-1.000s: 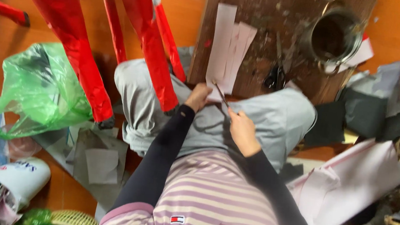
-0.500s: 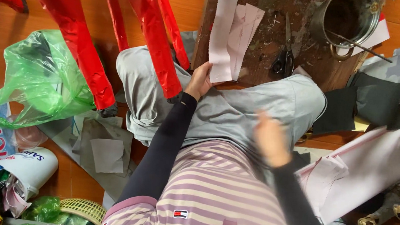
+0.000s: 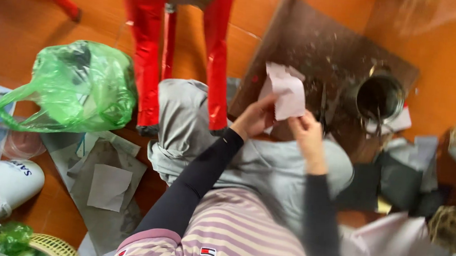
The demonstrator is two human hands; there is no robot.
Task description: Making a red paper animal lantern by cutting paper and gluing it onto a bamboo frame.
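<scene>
As I sit on the floor, my left hand (image 3: pixel 256 119) and right hand (image 3: pixel 306 130) pinching one pale paper scrap (image 3: pixel 286 92), one green plastic bag (image 3: pixel 74 86) left, one white labelled tub (image 3: pixel 4 181) lower left.

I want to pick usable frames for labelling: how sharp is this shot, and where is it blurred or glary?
Head view: lit evenly, no hard glare; motion blur softens the whole frame, worst at the right edge and top right corner. The left hand and right hand holding the pale paper piece are smeared but readable; the green plastic bag is clearer.
</scene>
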